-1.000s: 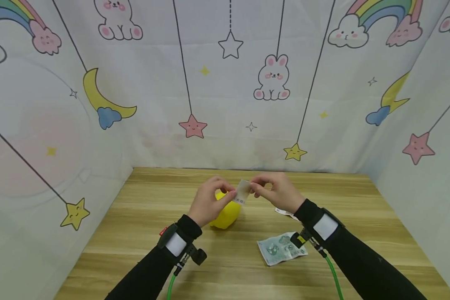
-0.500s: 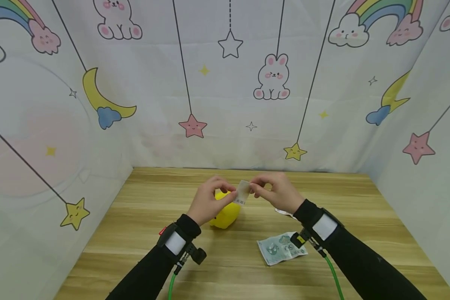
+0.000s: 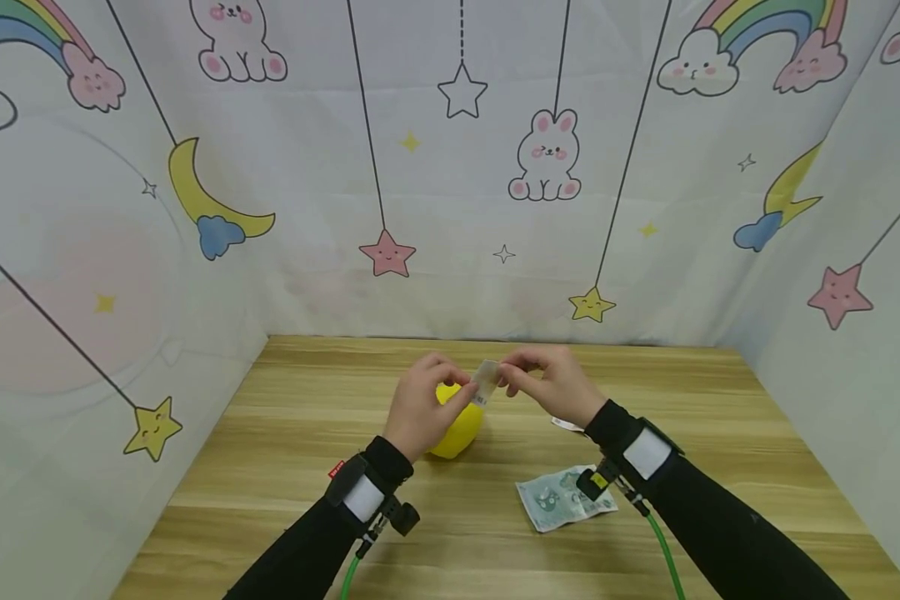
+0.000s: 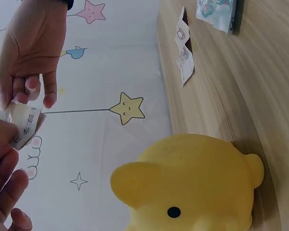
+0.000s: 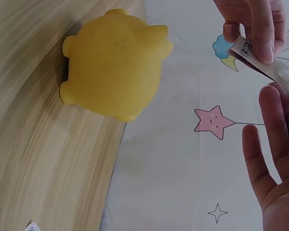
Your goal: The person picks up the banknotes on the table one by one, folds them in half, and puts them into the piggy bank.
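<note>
A small pale strip of paper (image 3: 484, 385), folded and printed with dark characters, is held up between both hands. My left hand (image 3: 426, 408) pinches one end between thumb and fingers. At the far end, my right hand (image 3: 558, 387) grips it with its fingertips. Two layers of the strip (image 5: 253, 60) show in the right wrist view. Behind and below the left hand sits a yellow pig figure (image 4: 190, 178) with an ear, a black eye and stubby feet, partly hidden in the head view.
A pale green printed flat piece (image 3: 555, 500) lies on the wooden table (image 3: 465, 550), partly behind the right wrist's camera. A crinkled white printed strip (image 4: 184, 53) lies beyond it. A patterned cloth (image 3: 435, 183) walls in the table's back and sides.
My left hand and forearm have shifted slightly to the right, and less of the paper strip shows between the hands. The right hand has barely moved.
</note>
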